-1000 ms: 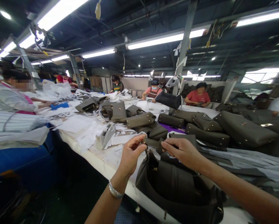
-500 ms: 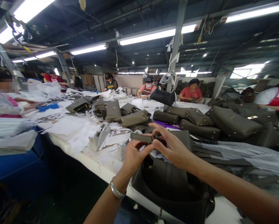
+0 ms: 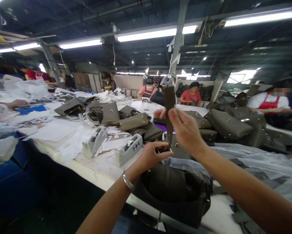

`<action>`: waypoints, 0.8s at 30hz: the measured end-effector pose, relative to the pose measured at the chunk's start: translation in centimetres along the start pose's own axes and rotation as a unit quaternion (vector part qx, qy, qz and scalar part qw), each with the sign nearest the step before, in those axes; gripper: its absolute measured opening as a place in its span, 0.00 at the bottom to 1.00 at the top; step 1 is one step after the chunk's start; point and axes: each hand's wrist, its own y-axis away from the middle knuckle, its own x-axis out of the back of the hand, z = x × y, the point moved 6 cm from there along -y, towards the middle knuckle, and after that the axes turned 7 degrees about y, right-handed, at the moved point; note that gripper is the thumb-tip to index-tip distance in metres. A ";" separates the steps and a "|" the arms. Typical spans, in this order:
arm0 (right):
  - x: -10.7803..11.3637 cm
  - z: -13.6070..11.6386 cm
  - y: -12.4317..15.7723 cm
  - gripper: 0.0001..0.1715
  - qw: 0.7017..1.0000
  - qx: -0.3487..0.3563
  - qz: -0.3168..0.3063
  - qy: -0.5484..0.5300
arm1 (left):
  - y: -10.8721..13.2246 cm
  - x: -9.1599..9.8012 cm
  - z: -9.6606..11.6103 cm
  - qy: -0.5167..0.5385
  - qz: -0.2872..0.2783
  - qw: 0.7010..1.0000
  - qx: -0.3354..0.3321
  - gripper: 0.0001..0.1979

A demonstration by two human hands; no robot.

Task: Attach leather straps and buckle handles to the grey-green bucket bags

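Observation:
A narrow olive-grey leather strap [image 3: 169, 107] stands upright between my hands. My right hand [image 3: 185, 130] pinches it about halfway up, fingers closed round it. My left hand [image 3: 150, 156] grips its lower end, where a small metal fitting shows. Under both hands an open olive-grey handbag [image 3: 172, 191] sits at the near edge of the long white table [image 3: 94, 169]. A metal bracelet circles my left wrist.
Two grey tape dispensers [image 3: 127, 151] stand left of my hands among paper scraps. Several finished olive bags [image 3: 227, 123] lie across the middle and right. Clear plastic sheets [image 3: 255, 162] cover the right side. Other people work along the far side and both ends.
The strap has swung from lying level between my hands to standing upright. My right hand rose with it; my left hand dropped to its lower end. The view has shifted right.

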 end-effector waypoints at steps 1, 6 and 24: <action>1.7 -0.1 -0.9 0.17 0.995 -0.016 0.053 -0.086 | -0.1 -0.3 -0.3 -0.016 -0.007 1.000 0.011 0.11; 8.8 1.7 -1.3 0.11 0.924 -0.071 0.272 -0.260 | -0.6 0.5 0.0 -0.083 0.073 0.994 0.022 0.09; 2.0 9.5 9.5 0.18 0.947 -0.316 -0.011 -0.056 | -0.5 1.8 -0.2 -0.005 0.059 0.998 0.015 0.19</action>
